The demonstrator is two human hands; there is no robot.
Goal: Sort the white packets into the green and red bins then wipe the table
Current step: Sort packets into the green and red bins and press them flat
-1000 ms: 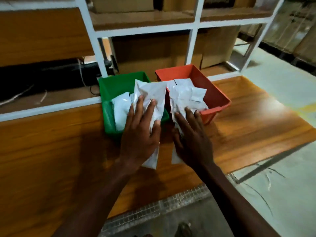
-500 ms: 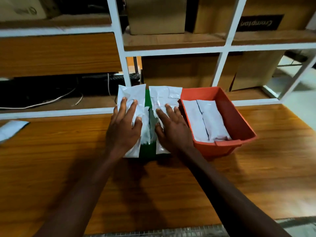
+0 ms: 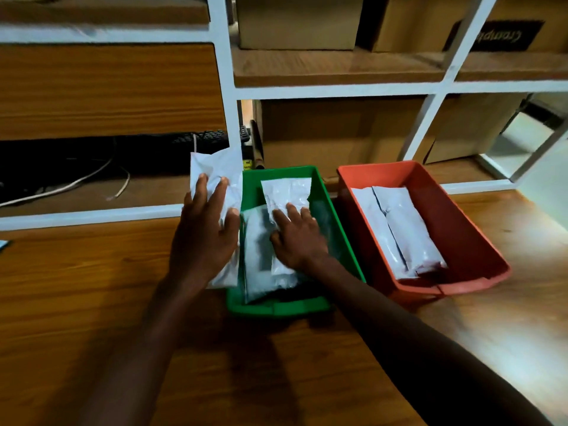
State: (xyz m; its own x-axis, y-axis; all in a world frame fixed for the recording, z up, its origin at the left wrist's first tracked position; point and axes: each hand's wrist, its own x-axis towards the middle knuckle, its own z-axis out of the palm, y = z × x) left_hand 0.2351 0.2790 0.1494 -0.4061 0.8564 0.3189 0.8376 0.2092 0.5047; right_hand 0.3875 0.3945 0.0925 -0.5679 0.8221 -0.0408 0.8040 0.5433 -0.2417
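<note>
Our left hand point(image 3: 204, 238) grips a packet point(image 3: 215, 176) outside the green bin point(image 3: 338, 222)'s left wall; it may drop onto the table point(image 3: 76, 302).

The only writing I can make out is on a black label point(image 3: 498, 35) on a cardboard box point(image 3: 430, 23) on the upper right shelf. Its white script appears mirrored and looks like "Crompton", though I can't vouch for every letter. A small yellow sticker point(image 3: 247, 163) behind the green bin point(image 3: 338, 216) carries print too small for me to read.
</note>
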